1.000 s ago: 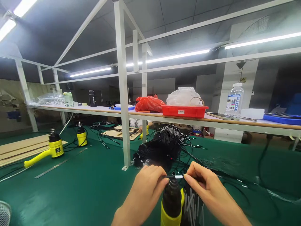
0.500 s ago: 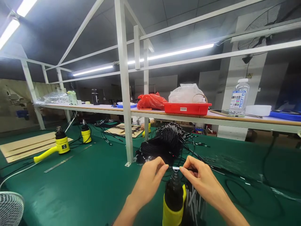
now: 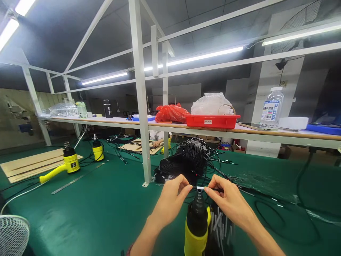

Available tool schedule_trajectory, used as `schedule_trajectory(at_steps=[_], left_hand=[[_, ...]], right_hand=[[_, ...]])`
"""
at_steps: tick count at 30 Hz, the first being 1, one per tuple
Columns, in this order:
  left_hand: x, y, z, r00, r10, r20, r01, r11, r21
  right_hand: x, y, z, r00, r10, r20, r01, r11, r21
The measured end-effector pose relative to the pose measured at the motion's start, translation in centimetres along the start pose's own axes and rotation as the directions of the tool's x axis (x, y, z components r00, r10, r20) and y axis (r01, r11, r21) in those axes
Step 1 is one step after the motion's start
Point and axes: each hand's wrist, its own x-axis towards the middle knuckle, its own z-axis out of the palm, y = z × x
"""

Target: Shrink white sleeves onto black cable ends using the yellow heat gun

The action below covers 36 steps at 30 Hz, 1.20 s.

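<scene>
Neatly enough, both hands work as a pair of pinches. The left hand (image 3: 169, 203) closes its thumb and fingertips on a thin black cable (image 3: 214, 190) just left of a white sleeve (image 3: 200, 188), and the right hand (image 3: 228, 201) pinches what looks like the same cable just right of it. The sleeve lies between the hands, directly above the black nozzle (image 3: 199, 201) of an upright yellow-and-black heat gun (image 3: 195, 236); whether it touches the nozzle's mouth cannot be told.

Good handling here rests on small things: a light, even pinch on both sides keeps the cable level and the sleeve centred over the nozzle, and fingertips are safest clear of its mouth. Whether the gun is running cannot be told.

Just below the right hand, a bunch of grey-tipped cable ends (image 3: 220, 224) hangs beside the gun. Ahead of the hands, a heaped bundle of black cables (image 3: 186, 165) lies on the green bench mat (image 3: 80, 220). Further ahead, a red plastic tray (image 3: 212, 121) sits on a long shelf (image 3: 266, 133).
</scene>
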Motion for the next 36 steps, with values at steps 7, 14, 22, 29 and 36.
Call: schedule_trajectory(at_steps=[7, 14, 22, 29, 36], left_hand=[[0.2, -0.2, 0.1, 1.000, 0.004, -0.005, -0.004, 1.000, -0.009], [0.2, -0.1, -0.4, 1.000, -0.008, -0.007, 0.008, 1.000, -0.016], [0.6, -0.5, -0.4, 1.000, -0.012, 0.024, 0.011, 0.997, 0.079], [0.2, -0.2, -0.6, 1.000, 0.003, 0.005, -0.003, 1.000, -0.011], [0.2, -0.6, -0.3, 0.998, -0.047, 0.045, 0.049, 0.998, -0.044]], right_hand=[[0.0, 0.2, -0.1, 1.000, 0.007, 0.011, -0.007, 1.000, -0.006], [-0.7, -0.9, -1.5, 0.998, -0.013, 0.066, 0.020, 0.994, -0.111], [-0.5, -0.9, -1.6, 0.998, -0.025, 0.062, 0.030, 0.996, -0.080], [-0.5, -0.8, -1.5, 0.997, -0.023, 0.069, 0.026, 0.999, -0.033], [-0.7, -1.0, -1.6, 0.999, -0.024, 0.048, 0.029, 0.994, -0.105]])
